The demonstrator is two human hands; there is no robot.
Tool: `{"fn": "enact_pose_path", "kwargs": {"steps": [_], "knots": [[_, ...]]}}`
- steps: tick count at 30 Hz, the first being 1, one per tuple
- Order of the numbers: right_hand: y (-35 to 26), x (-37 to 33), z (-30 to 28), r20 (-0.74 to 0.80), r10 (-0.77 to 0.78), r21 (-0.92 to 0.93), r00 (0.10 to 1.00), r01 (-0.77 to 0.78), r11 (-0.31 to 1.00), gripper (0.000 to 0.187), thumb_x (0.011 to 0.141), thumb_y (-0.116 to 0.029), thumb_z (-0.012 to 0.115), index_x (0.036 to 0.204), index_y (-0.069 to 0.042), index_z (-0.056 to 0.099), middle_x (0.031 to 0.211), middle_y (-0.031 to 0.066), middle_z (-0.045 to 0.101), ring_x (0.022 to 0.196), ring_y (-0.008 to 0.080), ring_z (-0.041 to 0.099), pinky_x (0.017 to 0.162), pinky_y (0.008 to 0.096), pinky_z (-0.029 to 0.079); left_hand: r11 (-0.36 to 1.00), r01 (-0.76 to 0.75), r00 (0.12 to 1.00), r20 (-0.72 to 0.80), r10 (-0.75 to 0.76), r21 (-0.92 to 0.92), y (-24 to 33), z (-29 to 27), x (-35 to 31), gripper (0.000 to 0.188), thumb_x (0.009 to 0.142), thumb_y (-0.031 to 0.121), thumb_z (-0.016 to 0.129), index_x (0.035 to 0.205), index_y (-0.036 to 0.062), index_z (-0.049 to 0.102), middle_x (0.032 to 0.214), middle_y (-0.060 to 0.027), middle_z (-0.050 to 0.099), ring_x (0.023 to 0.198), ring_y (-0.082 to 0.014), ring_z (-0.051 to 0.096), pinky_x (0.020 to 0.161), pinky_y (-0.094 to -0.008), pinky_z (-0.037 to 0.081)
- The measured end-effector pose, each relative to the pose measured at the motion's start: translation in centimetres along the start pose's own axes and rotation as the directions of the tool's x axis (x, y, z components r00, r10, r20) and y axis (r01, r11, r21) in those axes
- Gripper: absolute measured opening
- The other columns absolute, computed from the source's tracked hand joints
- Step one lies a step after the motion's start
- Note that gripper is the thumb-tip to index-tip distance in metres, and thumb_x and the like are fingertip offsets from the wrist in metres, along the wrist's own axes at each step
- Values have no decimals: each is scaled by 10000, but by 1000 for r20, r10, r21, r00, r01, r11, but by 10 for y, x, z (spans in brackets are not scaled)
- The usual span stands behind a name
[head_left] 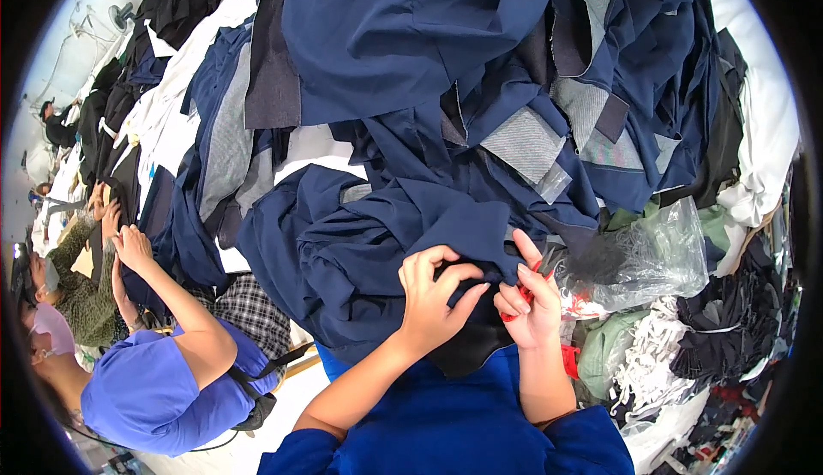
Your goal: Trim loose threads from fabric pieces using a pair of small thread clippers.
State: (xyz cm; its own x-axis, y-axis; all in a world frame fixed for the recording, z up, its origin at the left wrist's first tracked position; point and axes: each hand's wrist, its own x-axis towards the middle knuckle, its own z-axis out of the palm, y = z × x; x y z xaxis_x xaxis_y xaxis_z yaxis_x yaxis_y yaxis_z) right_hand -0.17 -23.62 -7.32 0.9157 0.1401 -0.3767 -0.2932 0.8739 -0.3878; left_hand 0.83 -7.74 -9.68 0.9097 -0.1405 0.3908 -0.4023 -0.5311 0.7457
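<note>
A dark navy garment [343,243] lies bunched in front of me, spilling over the table edge toward my lap. My left hand [437,295] is on its near right part, fingers curled and thumb and forefinger close together on the cloth. Just right of it, my right hand [533,303] is closed around small red-handled snips [512,305], with its forefinger raised beside the garment's edge. The blades of the snips are hidden by the fingers and cloth.
Navy garments with grey striped pieces [523,145] are heaped ahead. At right lie a clear plastic bag [660,256], white strips [656,346] and a black cloth bundle [729,325]. Co-workers sit at left, one in a purple shirt [163,381], handling dark cloth.
</note>
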Motion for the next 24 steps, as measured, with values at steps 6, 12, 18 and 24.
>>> {"fn": "enact_pose_path", "kwargs": {"steps": [6,12,18,24], "knots": [[-4,2,4,-59,-118,-95,991,112,989,468,918,-36,466,1376,22,390,653,12,497,499,86,414,498,242,337,821,255,967,152,-206,-511,0,-6,1,79,855,33,627,901,23,563,781,-23,601,729,-113,554,710,-242,402],[0,6,-4,-61,-190,-313,980,162,936,469,931,-87,481,1382,5,393,712,-16,506,562,78,442,520,219,339,464,511,857,385,-343,-723,0,-11,4,47,930,39,560,962,21,532,724,48,527,642,2,422,573,-158,331],[1,10,-4,-31,-347,-559,937,272,783,390,954,-113,493,1321,18,464,855,85,638,594,55,478,535,170,357,670,429,860,48,-508,-606,-6,-36,6,107,904,24,583,996,58,541,799,46,536,666,2,461,596,-147,356],[-6,17,-28,-59,-344,-696,937,208,687,254,976,-182,474,1149,-17,561,1031,104,665,622,19,465,545,148,348,769,357,710,-381,-592,-530,-102,-112,-20,233,913,84,561,1136,33,522,1019,-38,544,924,-108,504,863,-237,381]]}}
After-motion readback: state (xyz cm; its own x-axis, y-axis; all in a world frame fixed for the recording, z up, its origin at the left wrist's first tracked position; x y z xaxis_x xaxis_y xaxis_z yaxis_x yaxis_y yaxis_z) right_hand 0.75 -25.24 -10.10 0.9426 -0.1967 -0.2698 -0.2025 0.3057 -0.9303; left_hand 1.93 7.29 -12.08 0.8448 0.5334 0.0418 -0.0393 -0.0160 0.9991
